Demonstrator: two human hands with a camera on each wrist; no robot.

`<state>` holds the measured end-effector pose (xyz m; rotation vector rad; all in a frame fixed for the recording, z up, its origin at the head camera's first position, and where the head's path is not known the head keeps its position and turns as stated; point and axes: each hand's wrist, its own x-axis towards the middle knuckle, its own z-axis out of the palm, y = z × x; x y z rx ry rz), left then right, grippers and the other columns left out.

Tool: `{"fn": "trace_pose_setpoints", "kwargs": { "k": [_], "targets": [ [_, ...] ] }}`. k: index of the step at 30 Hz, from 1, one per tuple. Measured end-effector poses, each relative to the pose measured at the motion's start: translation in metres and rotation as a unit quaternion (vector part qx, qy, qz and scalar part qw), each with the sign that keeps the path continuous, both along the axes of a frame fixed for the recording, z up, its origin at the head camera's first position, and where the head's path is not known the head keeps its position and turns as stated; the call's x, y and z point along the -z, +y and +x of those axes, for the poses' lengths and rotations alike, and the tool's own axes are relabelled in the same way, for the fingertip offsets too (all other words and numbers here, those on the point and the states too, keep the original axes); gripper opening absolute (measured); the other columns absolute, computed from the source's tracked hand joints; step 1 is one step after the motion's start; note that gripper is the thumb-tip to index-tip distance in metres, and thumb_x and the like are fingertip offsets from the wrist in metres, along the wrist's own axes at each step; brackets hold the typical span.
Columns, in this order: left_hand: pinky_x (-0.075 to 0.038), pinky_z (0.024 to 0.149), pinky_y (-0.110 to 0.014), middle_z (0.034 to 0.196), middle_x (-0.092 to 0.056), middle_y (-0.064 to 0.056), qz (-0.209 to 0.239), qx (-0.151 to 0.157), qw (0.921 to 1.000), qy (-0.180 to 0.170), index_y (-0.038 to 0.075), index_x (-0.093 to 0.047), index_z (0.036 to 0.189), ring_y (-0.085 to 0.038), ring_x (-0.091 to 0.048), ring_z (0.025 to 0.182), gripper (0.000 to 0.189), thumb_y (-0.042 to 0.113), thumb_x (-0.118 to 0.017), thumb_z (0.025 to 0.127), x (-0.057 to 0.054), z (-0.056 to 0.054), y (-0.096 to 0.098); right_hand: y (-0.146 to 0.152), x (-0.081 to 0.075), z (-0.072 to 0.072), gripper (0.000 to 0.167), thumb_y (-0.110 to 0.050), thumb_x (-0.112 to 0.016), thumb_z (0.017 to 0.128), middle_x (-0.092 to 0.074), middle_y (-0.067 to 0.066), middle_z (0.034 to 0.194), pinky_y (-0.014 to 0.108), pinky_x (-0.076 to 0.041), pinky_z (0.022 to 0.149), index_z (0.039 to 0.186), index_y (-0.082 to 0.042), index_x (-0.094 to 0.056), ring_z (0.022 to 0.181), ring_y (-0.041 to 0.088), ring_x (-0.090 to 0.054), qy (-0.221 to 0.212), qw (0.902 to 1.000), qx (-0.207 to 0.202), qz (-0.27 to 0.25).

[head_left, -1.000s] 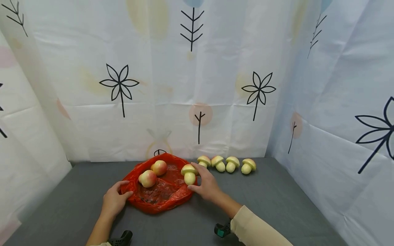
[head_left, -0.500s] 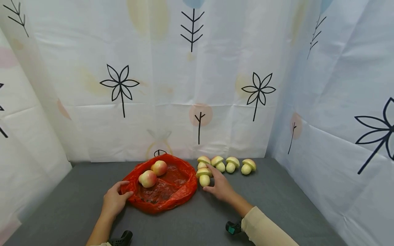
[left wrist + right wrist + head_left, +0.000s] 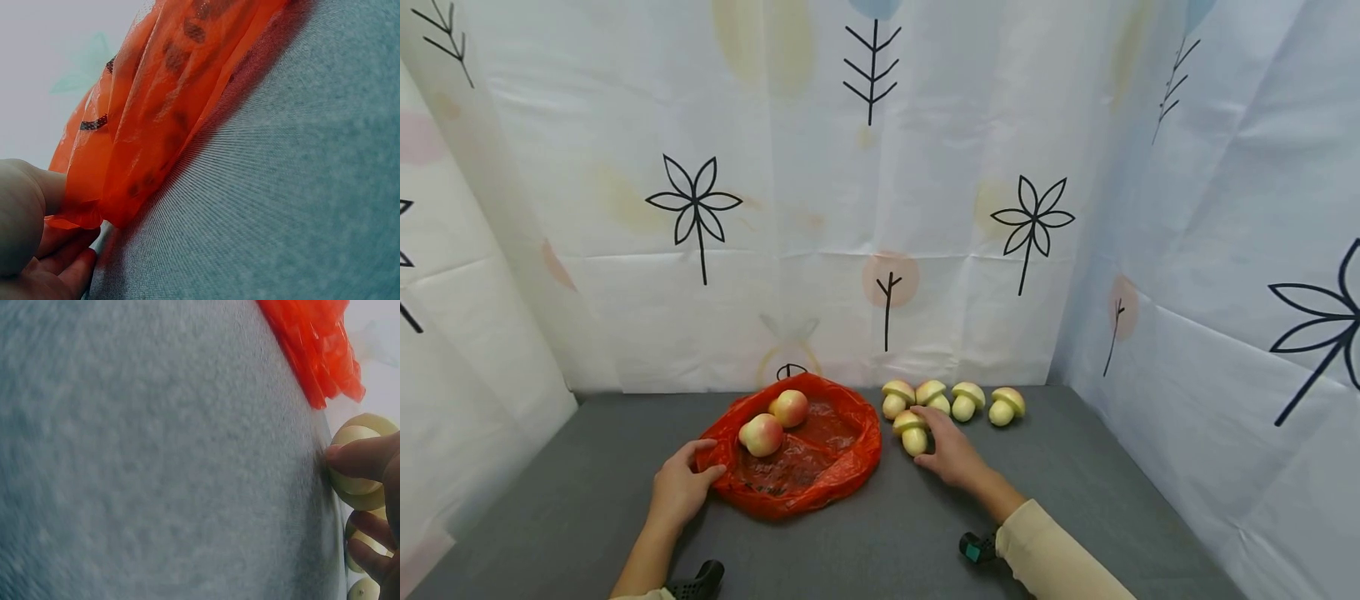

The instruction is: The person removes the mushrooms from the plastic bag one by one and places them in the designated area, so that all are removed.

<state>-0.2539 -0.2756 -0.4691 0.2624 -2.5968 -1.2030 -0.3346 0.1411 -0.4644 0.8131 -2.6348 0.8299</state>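
A red plastic bag lies spread with its mouth up on the grey table. My left hand pinches the bag's left rim between thumb and fingers, and the thumb overlaps the red film in the left wrist view. Inside the bag are two rounded red-and-yellow pieces, each with a paler bulge on its left. Right of the bag, my right hand holds a toy mushroom with a pale stem and yellow-green cap. In the right wrist view the thumb lies across this mushroom, close by the tabletop.
Several similar mushrooms stand in a row at the back of the table, just behind my right hand; the rightmost mushroom sits slightly apart. White printed cloth hangs behind the table and along both sides.
My right hand has moved right with the mushroom, from over the bag's right rim to the table beside it, in front of the row. The left hand keeps its place on the bag.
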Motion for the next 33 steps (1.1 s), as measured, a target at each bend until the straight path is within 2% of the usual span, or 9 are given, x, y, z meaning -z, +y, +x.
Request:
{"fn": "trace_pose_setpoints", "kwargs": {
  "k": [12,33],
  "targets": [
    [-0.038,0.09,-0.062,0.131,-0.051,-0.033,-0.002,-0.001,1.0,0.004,0.0,-0.055,0.129,-0.049,-0.047,0.113,0.046,0.015,-0.07,0.088,0.0002,-0.0001,-0.0016,0.003,-0.0002,-0.0006,0.081,-0.005,-0.084,0.074,-0.046,0.015,0.141,0.051,-0.044,0.094,0.144,-0.01,-0.043,0.125,0.035,-0.048,0.009,0.9994,0.032,0.012],
    [-0.036,0.093,-0.063,0.131,-0.05,-0.034,-0.006,-0.002,1.0,0.004,0.0,-0.055,0.128,-0.05,-0.046,0.116,0.045,0.014,-0.07,0.088,-0.0013,-0.0001,0.0004,0.0072,0.0019,0.002,0.083,-0.008,-0.084,0.075,-0.044,0.015,0.142,0.053,-0.046,0.089,0.146,-0.011,-0.042,0.123,0.037,-0.049,0.012,0.9991,0.04,0.003]
  ]
}}
